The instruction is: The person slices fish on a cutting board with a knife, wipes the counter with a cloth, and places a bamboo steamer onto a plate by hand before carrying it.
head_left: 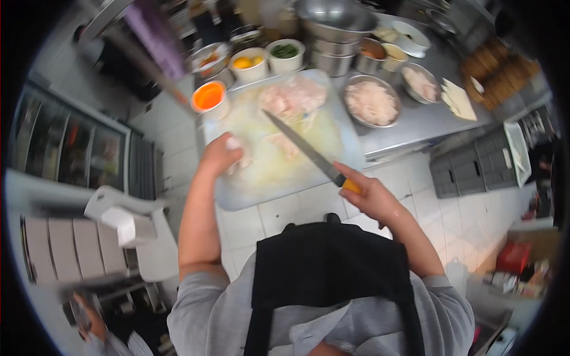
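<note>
My right hand (pixel 371 193) is wrapped round the yellow handle of a long kitchen knife (pixel 303 146). Its blade slants up and left over the white cutting board (pixel 279 193), the tip near a heap of pale pink raw meat (pixel 292 98), perhaps chicken. At the board's left side, my left hand (pixel 221 157) is closed on a small piece of pale raw meat (pixel 234 143), partly hidden by the fingers. Another small strip of meat (pixel 285 145) lies mid-board, below the blade. Yellowish wet smears cover the board.
Behind the board stand tubs with orange liquid (pixel 209 96), egg yolks (pixel 247 62) and green leaves (pixel 285 51). Steel bowls of sliced meat (pixel 372 102) and a folded cloth (pixel 458 99) sit right. Grey crates (pixel 469 168) stand on the floor. Another person's hand (pixel 89 317) shows lower left.
</note>
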Tool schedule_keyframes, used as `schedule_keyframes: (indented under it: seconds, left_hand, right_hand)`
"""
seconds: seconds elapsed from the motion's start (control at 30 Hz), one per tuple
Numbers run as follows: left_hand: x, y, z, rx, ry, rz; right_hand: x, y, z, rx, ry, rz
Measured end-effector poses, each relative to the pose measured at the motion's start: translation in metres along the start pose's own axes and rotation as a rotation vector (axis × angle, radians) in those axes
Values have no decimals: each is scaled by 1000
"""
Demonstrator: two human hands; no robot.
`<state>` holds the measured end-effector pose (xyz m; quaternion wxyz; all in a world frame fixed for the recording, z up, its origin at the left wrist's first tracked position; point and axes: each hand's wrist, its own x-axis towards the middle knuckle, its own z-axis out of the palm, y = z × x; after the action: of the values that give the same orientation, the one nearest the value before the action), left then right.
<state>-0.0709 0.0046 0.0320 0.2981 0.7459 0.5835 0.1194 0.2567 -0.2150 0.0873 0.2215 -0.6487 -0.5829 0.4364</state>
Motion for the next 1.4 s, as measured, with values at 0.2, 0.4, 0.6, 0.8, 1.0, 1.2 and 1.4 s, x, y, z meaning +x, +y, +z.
schedule_keyframes:
  seconds: [0.2,0.4,0.6,0.8,1.0,1.2,1.4]
  left_hand:
    - [-11,75,-26,-515,-80,162]
    - [8,228,2,-564,-192,376]
    - [94,388,96,-859,-475,507]
    - [190,483,193,-785,-556,295]
    - [204,460,199,-509,-442,163]
    - [152,347,109,-482,-141,193]
    - [75,185,26,-513,467,-120]
  right_hand:
    - [-11,23,-28,243,66,0]
    - [-18,68,-89,629,368,-147]
    - [-43,140,-171,707,667,-178]
    - [-71,191,-215,708,842,-63]
    - [-77,222,-228,704,890,-50]
    - [-57,232,-235,649,810,-135]
    - [-15,207,-224,632,606,-309]
